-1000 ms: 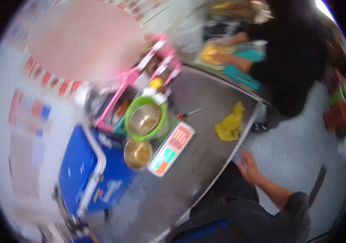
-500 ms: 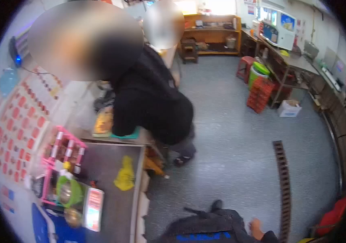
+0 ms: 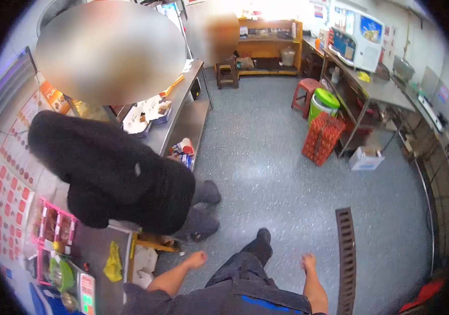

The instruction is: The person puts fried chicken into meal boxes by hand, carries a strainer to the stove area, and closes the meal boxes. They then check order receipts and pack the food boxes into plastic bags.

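Observation:
My left hand (image 3: 196, 259) hangs in front of my body at the lower centre, over the floor, its fingers loosely bent and nothing seen in it. To the right, my right hand (image 3: 308, 261) is also over the floor, near the drain grate (image 3: 346, 257), with its fingers loose and no object visible. Neither hand touches anything. Left of my left hand are a yellow cloth (image 3: 113, 262) on a metal table (image 3: 95, 244), a white scale (image 3: 86, 294) and a green bowl (image 3: 61, 274).
A person in black (image 3: 124, 173) stands at the left beside a long metal counter (image 3: 195, 73). Farther off are a red stool (image 3: 306, 94), a green-lidded bucket (image 3: 324, 102), a red mesh sack (image 3: 323, 137) and a white box (image 3: 367, 159). Wooden shelving (image 3: 269, 39) stands at the back.
The view has swung from the table towards the aisle. My left hand has come into view, and the table and scale now lie at the lower left. The person in black appears closer.

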{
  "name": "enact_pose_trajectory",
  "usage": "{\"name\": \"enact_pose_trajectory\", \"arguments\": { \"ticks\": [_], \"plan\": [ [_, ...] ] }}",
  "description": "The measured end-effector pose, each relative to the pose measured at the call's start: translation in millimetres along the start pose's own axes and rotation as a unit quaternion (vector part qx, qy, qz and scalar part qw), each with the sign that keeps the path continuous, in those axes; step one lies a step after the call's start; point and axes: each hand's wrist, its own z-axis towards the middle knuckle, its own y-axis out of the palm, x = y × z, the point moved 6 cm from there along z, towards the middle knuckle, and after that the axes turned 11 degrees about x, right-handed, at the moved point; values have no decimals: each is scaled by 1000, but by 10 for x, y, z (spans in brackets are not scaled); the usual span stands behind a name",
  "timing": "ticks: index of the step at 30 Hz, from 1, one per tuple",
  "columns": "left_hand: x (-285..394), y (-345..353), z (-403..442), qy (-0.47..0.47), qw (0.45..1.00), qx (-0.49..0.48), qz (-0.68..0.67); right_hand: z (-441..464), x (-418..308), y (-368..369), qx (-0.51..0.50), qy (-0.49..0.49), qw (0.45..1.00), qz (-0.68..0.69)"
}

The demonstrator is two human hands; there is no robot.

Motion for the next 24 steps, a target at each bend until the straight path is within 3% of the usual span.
{"name": "enact_pose_trajectory", "arguments": {
  "ticks": [3,4,6,7,8,9,10,11,12,13,16,18,19,22,24],
  "plan": [
    [132,81,510,-67,989,-123,35,1360,1143,-1118,21,192,980,54],
    [138,111,816,-22,990,-131,56,1313,564,-1180,53,204,977,23],
    [346,226,1507,188,973,-85,100,1464,-627,-1005,73,198,977,14],
    [696,76,1710,364,927,96,-3,1679,-1076,-890,70,188,980,14],
    [666,281,2251,335,900,-53,276,1869,-1496,-714,64,173,983,13],
    [585,419,2666,358,759,-225,495,2077,-1908,-457,52,159,986,4],
    [887,164,3070,209,912,-106,336,2261,-2262,-157,33,147,989,-8],
    [1336,-238,3353,111,989,47,84,2435,-2605,149,17,139,990,-21],
    [1973,-776,3490,11,988,128,-85,2634,-2933,469,4,133,991,-29],
    [2321,-982,3807,57,973,179,-137,2808,-3236,752,-8,128,991,-37],
    [2901,-1645,4442,-4,962,198,-189,3369,-4160,1578,-47,98,992,-71],
    [3002,-2057,4809,36,940,205,-271,3810,-4786,2097,-71,74,990,-96],
    [2805,-2385,4957,-11,905,275,-324,4037,-5122,2357,-82,57,989,-108],
    [2350,-3807,4948,-187,731,452,-476,4648,-6262,3234,-115,6,984,-134],
    [2242,-4853,4741,-145,644,539,-524,4948,-7046,3940,-139,-30,978,-150]
  ]
}}
